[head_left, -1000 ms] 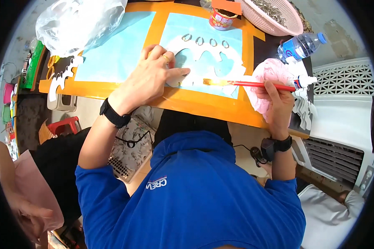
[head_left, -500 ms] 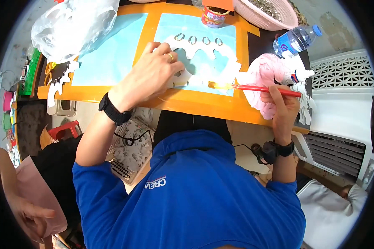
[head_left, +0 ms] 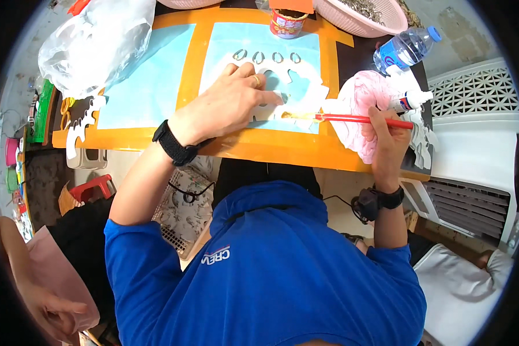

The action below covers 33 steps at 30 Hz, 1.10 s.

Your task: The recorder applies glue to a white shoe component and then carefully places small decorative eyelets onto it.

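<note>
In my right hand is a slim paintbrush with a red handle, held level like a pen. Its yellowish bristles touch or hover just above the near edge of a white scalloped cut-out piece; contact cannot be told. My left hand bears down on that piece with bent fingers, partly covering it. Below the cut-out is a light blue sheet on the orange-edged table. Several dark oval rings show along the far side of the white piece.
Beside my right hand lie a pink cloth, a small white bottle and a water bottle. A red tub and a pink basket stand at the back. Far left: a plastic bag and another white cut-out.
My left hand has shifted right along the white piece, its thumb now nearer the brush. The brush and my right hand have moved slightly left. The view has shifted a little.
</note>
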Available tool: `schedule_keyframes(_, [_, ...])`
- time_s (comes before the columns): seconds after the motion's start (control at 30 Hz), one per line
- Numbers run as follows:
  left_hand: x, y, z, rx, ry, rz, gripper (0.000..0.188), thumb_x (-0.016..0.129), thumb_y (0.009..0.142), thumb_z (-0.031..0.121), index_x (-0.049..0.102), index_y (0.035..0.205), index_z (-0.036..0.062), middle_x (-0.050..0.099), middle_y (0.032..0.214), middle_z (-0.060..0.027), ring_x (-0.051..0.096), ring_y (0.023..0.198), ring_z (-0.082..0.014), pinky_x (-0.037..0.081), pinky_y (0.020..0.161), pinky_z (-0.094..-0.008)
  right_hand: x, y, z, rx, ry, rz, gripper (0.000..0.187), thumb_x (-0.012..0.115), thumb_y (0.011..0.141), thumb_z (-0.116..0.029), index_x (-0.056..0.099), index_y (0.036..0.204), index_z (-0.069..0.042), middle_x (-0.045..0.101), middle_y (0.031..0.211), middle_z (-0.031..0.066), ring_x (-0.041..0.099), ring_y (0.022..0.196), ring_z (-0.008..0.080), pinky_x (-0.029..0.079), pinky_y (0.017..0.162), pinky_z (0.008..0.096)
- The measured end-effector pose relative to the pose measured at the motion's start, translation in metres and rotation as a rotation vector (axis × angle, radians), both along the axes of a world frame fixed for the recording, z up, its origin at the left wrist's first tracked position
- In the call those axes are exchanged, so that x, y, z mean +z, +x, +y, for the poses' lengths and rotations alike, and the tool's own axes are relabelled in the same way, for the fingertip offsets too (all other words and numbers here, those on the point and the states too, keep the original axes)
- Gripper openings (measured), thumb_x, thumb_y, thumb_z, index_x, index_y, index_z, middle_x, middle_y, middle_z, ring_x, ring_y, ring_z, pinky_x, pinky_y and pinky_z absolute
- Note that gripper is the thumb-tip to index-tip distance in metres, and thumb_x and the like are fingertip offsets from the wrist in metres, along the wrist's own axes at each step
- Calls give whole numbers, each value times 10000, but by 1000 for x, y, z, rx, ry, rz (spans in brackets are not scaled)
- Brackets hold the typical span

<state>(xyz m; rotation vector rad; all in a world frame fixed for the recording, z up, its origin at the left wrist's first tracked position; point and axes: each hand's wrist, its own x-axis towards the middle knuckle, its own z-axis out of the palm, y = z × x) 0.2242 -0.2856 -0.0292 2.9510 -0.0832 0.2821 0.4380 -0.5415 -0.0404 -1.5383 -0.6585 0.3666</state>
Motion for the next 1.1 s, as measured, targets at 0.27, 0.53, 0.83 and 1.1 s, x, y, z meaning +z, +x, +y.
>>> schedule_keyframes(0.27, [1, 0, 0, 13, -37, 47, 501, 705, 784, 46, 713, 1264, 193, 591, 1026, -49, 506, 1059, -272, 388, 984, -388, 1, -3, -3, -22, -44, 78, 300, 706, 971, -172, 635, 698, -70, 572, 614, -30, 480, 553, 29, 334, 534, 222])
schedule_keyframes(0.53, [3, 2, 1, 11, -39, 53, 497, 705, 780, 50, 716, 1257, 188, 591, 1033, -52, 505, 1062, -271, 384, 966, -383, -1, -3, -9, -44, 3, 28, 342, 699, 965, -160, 574, 656, -82, 511, 581, -45, 420, 516, 25, 290, 510, 233])
schedule_keyframes(0.83, [1, 2, 0, -3, -14, -1, 467, 686, 774, 40, 730, 1221, 170, 603, 1032, -50, 509, 1058, -268, 388, 966, -382, 11, 0, -18, -95, -53, 11, 336, 691, 973, -151, 581, 663, -82, 495, 577, -59, 404, 511, 14, 259, 491, 223])
schedule_keyframes(1.1, [10, 11, -7, 18, -72, 77, 384, 656, 786, 29, 724, 1160, 86, 627, 1020, -72, 513, 1053, -280, 403, 955, -388, 21, -3, -23, -85, -77, 16, 339, 662, 970, -123, 568, 646, -90, 441, 591, -73, 351, 535, 12, 242, 521, 239])
